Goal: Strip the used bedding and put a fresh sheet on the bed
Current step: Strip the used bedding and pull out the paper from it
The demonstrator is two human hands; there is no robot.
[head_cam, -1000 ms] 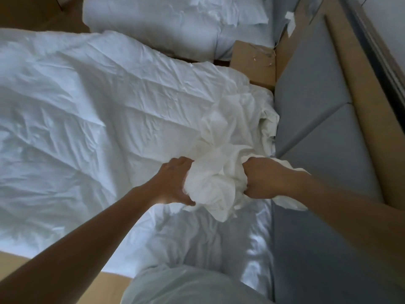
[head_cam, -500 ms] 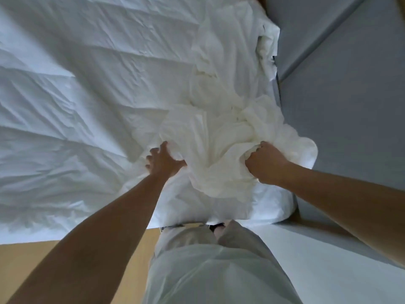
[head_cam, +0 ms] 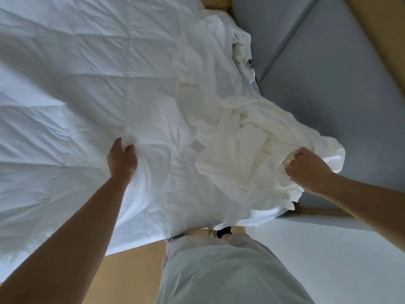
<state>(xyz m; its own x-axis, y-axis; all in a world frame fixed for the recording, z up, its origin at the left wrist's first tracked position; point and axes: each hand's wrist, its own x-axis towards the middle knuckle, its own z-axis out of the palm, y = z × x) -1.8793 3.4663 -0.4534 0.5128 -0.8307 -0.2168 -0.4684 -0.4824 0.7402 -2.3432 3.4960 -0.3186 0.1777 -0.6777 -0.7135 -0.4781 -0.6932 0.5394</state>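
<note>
A white quilted duvet [head_cam: 76,88] covers the bed and fills the left and middle of the head view. On its right corner lies a crumpled cream-white sheet [head_cam: 245,150], bunched into folds. My left hand [head_cam: 121,160] pinches a fold of the duvet near the bed's foot edge. My right hand [head_cam: 306,170] is fisted around a bunch of the cream sheet at the bed's right corner, beside the grey panel. The mattress under the bedding is hidden.
A grey padded panel [head_cam: 328,69] runs along the bed's right side, with a wooden strip [head_cam: 383,40] beyond it. Tan wooden floor [head_cam: 131,270] shows by my legs. A white surface [head_cam: 339,260] lies at the lower right.
My left hand has let go of the cream bundle, moved left and gripped the duvet. My right hand has pulled the sheet bundle rightward. The view has tilted down toward the bed's foot.
</note>
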